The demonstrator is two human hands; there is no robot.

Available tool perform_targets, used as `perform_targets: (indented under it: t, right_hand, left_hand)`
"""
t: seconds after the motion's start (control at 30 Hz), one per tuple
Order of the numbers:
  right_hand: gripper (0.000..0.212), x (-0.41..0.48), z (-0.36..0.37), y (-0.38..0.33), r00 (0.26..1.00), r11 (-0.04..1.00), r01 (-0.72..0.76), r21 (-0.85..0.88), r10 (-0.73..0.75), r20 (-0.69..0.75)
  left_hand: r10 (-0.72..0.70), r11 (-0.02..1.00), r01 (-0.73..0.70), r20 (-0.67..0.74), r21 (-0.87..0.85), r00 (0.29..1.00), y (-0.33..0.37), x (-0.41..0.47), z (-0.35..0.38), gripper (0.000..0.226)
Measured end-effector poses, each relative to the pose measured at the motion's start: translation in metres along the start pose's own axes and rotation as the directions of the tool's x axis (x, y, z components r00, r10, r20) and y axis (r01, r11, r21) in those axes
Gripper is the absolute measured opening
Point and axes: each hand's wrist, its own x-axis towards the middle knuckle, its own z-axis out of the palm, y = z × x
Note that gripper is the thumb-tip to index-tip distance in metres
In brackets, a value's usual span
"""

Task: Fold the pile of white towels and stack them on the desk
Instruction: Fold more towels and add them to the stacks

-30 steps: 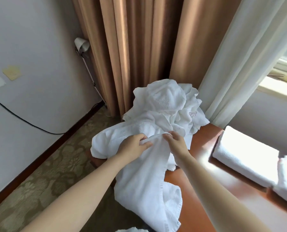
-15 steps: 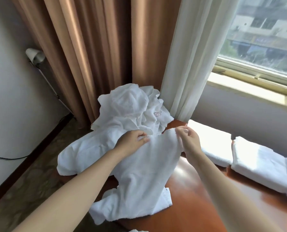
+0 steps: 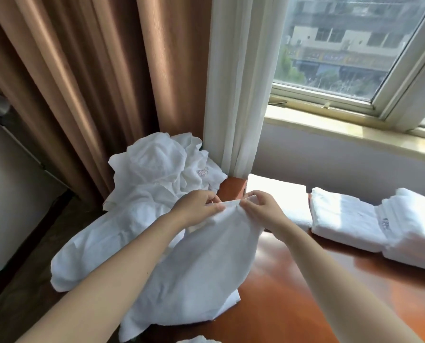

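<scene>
A white towel [image 3: 201, 263] hangs from both my hands over the left end of the reddish wooden desk [image 3: 305, 293]. My left hand [image 3: 196, 209] and my right hand [image 3: 261, 209] pinch its top edge close together, fingers shut on the cloth. Behind them a crumpled pile of white towels [image 3: 157, 174] lies at the desk's far left corner, spilling down to the left. Folded white towels [image 3: 350, 219] lie stacked along the back right of the desk, with a taller stack [image 3: 414, 229] at the far right.
Brown curtains [image 3: 95, 82] and a white sheer curtain [image 3: 238, 82] hang behind the pile. A window [image 3: 350, 45] and its sill run above the desk's back edge. Patterned carpet [image 3: 26, 288] lies left of the desk. Another white cloth [image 3: 194, 340] peeks in at the bottom edge.
The view has swung right and up toward the window. My hands have carried the towel rightward off the pile, over the desk, still pinching its top edge.
</scene>
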Motion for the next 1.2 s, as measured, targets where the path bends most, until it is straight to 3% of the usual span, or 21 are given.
perform_targets:
  t: [0.1, 0.23, 0.3, 0.4, 0.57, 0.73, 0.93, 1.13, 1.2]
  right_hand:
    - [0.014, 0.002, -0.024, 0.016, 0.985, 0.995, -0.039, -0.096, 0.022, -0.171]
    - [0.013, -0.004, -0.039, 0.029, 0.978, 0.95, -0.08, -0.302, 0.016, -0.209]
    - [0.017, -0.009, -0.039, 0.026, 0.988, 0.965, -0.008, -0.263, -0.034, -0.152]
    - [0.017, -0.018, -0.037, 0.013, 0.995, 0.992, 0.092, -0.083, -0.088, 0.045]
    - [0.004, -0.029, -0.046, 0.007, 0.987, 0.999, 0.039, 0.037, -0.044, 0.156]
    - [0.009, -0.029, -0.062, 0.019, 1.0, 0.997, -0.003, -0.073, 0.004, 0.021]
    - [0.013, -0.027, -0.111, 0.061, 0.963, 0.935, -0.21, -0.284, 0.147, -0.227]
    - [0.01, -0.037, -0.12, 0.075, 0.973, 0.951, -0.193, -0.24, 0.154, -0.171]
    - [0.009, -0.04, -0.121, 0.075, 0.981, 0.966, -0.156, -0.204, 0.127, -0.149]
  left_hand:
    - [-0.031, 0.998, 0.029, 0.054, 0.049, 0.998, -0.004, 0.001, 0.003, 0.015]
    - [0.021, 0.999, -0.024, 0.067, 0.041, 0.998, 0.007, 0.002, 0.017, 0.016]
    - [0.058, 0.998, -0.06, 0.063, 0.024, 0.996, 0.018, 0.004, 0.023, 0.014]
    - [0.105, 0.994, -0.104, 0.06, -0.03, 0.993, 0.033, 0.007, 0.029, 0.013]
    - [0.202, 0.972, -0.193, 0.057, -0.137, 0.978, 0.058, 0.014, 0.036, 0.013]
    - [0.157, 0.981, -0.142, 0.113, -0.13, 0.981, 0.064, 0.021, 0.051, 0.014]
    - [0.088, 0.994, -0.062, 0.332, -0.09, 0.939, 0.06, 0.023, 0.071, 0.015]
    - [0.088, 0.991, -0.052, 0.296, -0.124, 0.951, 0.072, 0.034, 0.097, 0.006]
    - [0.086, 0.991, -0.049, 0.303, -0.127, 0.949, 0.074, 0.037, 0.108, 0.017]
